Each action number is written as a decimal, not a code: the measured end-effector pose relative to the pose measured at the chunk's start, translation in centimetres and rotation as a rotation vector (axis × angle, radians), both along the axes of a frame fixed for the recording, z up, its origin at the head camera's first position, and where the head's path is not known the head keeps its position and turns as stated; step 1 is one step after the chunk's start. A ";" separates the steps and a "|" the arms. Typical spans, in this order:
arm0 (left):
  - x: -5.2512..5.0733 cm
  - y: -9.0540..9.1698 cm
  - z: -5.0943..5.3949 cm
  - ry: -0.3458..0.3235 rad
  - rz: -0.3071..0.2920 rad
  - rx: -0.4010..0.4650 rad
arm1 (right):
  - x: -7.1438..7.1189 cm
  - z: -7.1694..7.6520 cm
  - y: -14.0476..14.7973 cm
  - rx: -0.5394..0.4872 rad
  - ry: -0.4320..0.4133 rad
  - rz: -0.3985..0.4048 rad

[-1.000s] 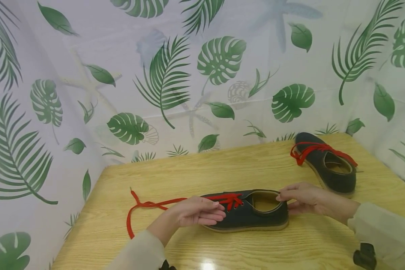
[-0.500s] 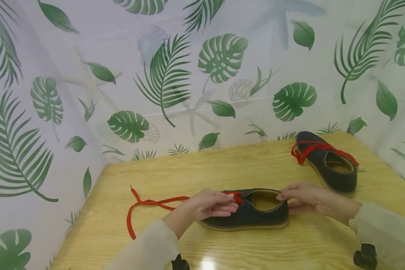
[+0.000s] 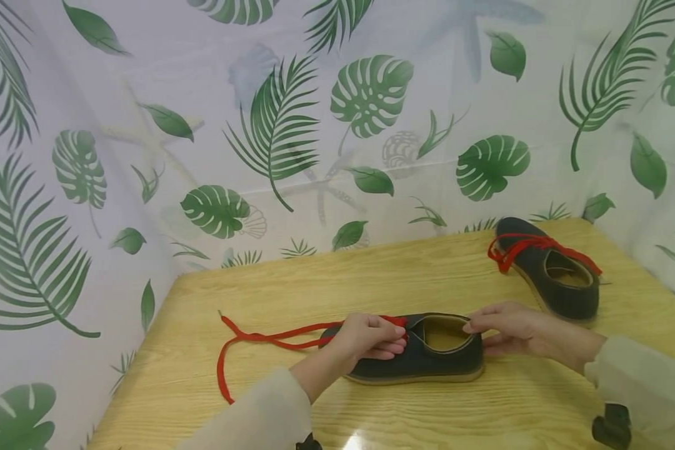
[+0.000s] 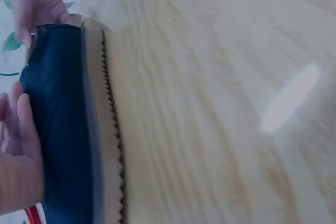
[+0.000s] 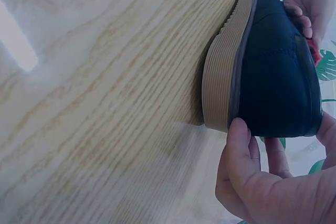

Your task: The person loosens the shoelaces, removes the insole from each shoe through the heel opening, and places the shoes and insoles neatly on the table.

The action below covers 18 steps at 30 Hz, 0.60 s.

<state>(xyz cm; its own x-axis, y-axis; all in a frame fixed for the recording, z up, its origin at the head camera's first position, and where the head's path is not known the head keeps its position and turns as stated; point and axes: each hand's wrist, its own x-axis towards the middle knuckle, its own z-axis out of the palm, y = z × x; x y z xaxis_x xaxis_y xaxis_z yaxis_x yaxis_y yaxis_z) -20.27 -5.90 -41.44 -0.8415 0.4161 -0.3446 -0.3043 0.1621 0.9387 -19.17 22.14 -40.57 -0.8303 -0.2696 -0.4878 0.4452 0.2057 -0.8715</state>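
Note:
A dark navy shoe (image 3: 439, 369) with a tan sole lies lengthwise on the table, toe to the left and heel to the right. Its red shoelace (image 3: 292, 328) trails left past the toe. My left hand (image 3: 368, 337) is over the lacing, thumb and fingertips pinching the shoelace close to the shoe opening; the exact contact is partly hidden. At the heel, my right hand (image 3: 520, 331) grips the shoe, thumb at the collar and fingers behind and below. In the right wrist view those fingers (image 5: 241, 145) touch the heel near the sole.
A second navy shoe (image 3: 574, 297) with red laces stands at the back right of the wooden table (image 3: 259, 419). Behind and beside the table hangs a white leaf-printed cloth (image 3: 326, 144).
My left hand has moved right along the shoe, from the toe area to the upper lacing, and its fingers have closed on the shoelace. The right hand stays at the heel.

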 end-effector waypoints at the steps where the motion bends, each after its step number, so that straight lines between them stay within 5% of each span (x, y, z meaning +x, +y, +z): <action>1: 0.1 0.0 -0.2 0.030 -0.011 0.018 | 0.0 0.0 0.0 0.002 -0.001 0.001; 9: 0.9 -0.4 -2.0 0.263 -0.076 0.167 | 0.1 0.1 0.2 0.023 -0.008 0.009; 14: 1.1 -0.6 -2.7 0.283 -0.083 0.205 | 0.1 0.1 0.1 0.022 -0.014 0.009; 18: 1.0 -0.3 -2.5 0.260 -0.029 0.164 | 0.1 0.1 0.1 0.020 -0.008 0.014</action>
<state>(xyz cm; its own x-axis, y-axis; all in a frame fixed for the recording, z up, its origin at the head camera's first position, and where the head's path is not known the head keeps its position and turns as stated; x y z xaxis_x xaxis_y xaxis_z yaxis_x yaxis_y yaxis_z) -19.32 -6.25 -43.91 -0.8795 0.4737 -0.0453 -0.0477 0.0071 0.9988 -19.06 22.22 -40.46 -0.8224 -0.2711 -0.5001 0.4493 0.2297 -0.8633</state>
